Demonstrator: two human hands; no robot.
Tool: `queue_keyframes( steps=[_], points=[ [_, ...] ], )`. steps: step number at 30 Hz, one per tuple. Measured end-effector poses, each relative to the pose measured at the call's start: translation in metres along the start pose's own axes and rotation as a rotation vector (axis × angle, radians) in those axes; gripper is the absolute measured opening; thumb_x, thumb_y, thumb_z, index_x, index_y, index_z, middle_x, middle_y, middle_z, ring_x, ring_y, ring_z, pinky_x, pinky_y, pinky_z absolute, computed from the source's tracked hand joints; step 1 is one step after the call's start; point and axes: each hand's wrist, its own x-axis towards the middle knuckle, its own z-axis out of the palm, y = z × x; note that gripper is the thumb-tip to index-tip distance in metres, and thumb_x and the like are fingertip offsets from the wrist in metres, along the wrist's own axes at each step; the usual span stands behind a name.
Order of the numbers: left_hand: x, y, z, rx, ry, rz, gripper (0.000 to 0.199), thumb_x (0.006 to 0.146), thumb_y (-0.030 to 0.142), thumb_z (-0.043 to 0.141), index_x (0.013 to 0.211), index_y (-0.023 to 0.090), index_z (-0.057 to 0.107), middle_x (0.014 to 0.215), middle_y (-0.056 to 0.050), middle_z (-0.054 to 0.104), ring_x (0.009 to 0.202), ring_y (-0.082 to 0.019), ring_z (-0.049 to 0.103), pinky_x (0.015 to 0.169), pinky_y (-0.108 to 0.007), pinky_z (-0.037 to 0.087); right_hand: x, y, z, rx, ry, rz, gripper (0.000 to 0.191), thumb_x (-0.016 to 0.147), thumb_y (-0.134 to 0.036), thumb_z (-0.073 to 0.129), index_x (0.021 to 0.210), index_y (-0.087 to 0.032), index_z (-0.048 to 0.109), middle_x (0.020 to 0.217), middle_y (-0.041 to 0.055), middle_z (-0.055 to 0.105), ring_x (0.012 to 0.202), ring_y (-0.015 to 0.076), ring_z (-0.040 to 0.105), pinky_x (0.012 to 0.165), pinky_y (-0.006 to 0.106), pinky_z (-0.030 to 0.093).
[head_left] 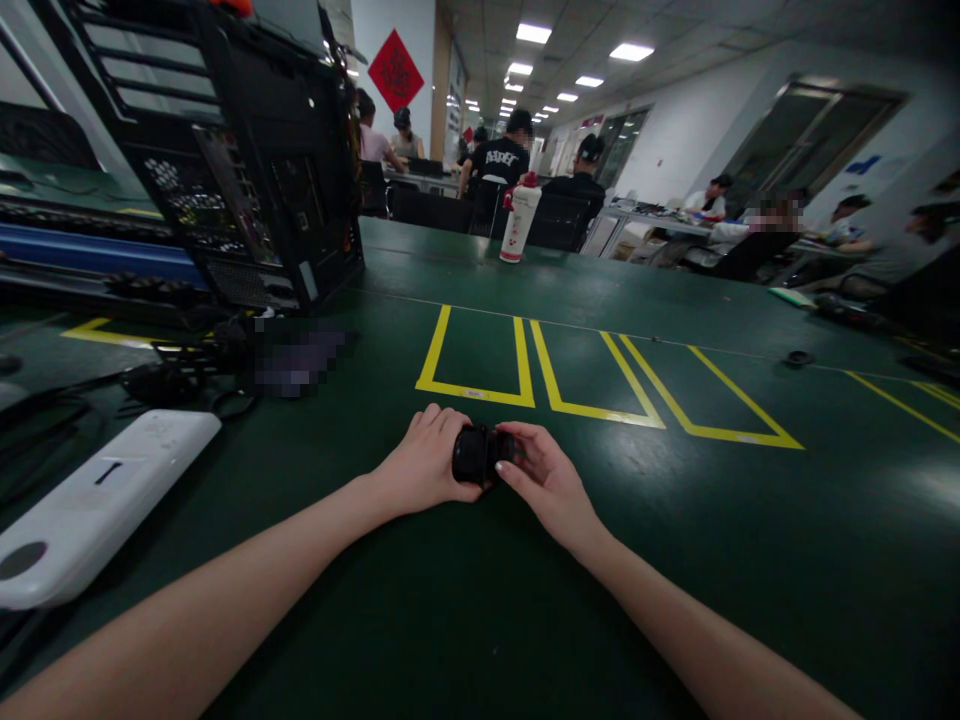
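Observation:
Over the green table (525,600), a small black glossy object (470,455) with rounded ends is held between my two hands, and its exact kind is not clear. My left hand (422,458) wraps round its left part, fingers over the far side and thumb at the near edge. On its right end, the thumb and fingers of my right hand (553,487) close round a darker black part. Whether that part is separate or joined to the rest I cannot tell. The palms hide some of the object.
Yellow tape outlines (480,393) mark the table beyond my hands. At left stand an open black computer case (292,200), tangled cables (202,365) and a long white device (112,500). A white cup (519,225) with a red lid is farther back. Several people sit at tables behind.

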Motion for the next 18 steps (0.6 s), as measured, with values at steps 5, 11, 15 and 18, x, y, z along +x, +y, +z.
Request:
queue_keyframes(
  steps=[5,11,15,18],
  points=[
    [-0.001,0.000,-0.002,-0.021,-0.013,-0.011,0.054,0.062,0.047,0.063,0.102,0.017,0.044,0.098,-0.006,0.050,0.088,-0.023,0.044,0.076,-0.036,0.038,0.003,-0.002,-0.002,0.105,-0.005,0.098,0.033,0.074,-0.020,0.059,0.104,-0.022,0.046,0.110,0.0044,0.054,0.104,0.0172,0.053,0.094,0.038,0.042],
    [-0.002,0.003,-0.004,-0.024,-0.027,-0.019,0.051,0.064,0.046,0.062,0.102,0.017,0.044,0.099,-0.006,0.049,0.088,-0.023,0.044,0.075,-0.036,0.038,0.010,-0.009,0.003,0.087,-0.096,0.167,0.030,0.067,-0.023,0.065,0.093,-0.021,0.051,0.102,0.0027,0.057,0.095,0.0185,0.057,0.083,0.039,0.048],
    [-0.002,0.003,-0.002,-0.001,-0.001,-0.010,0.051,0.063,0.046,0.063,0.101,0.016,0.044,0.098,-0.007,0.050,0.087,-0.023,0.044,0.074,-0.036,0.038,0.013,-0.006,0.004,0.091,-0.084,0.224,0.033,0.067,-0.027,0.066,0.095,-0.019,0.051,0.099,0.0040,0.058,0.090,0.0182,0.057,0.079,0.038,0.048],
    [-0.002,0.002,0.000,0.019,0.011,0.001,0.051,0.063,0.046,0.063,0.100,0.015,0.045,0.097,-0.007,0.050,0.086,-0.023,0.044,0.074,-0.036,0.038,0.012,-0.006,0.006,0.097,-0.069,0.211,0.032,0.068,-0.028,0.065,0.095,-0.019,0.052,0.097,0.0038,0.059,0.089,0.0177,0.057,0.079,0.037,0.047]
  ],
)
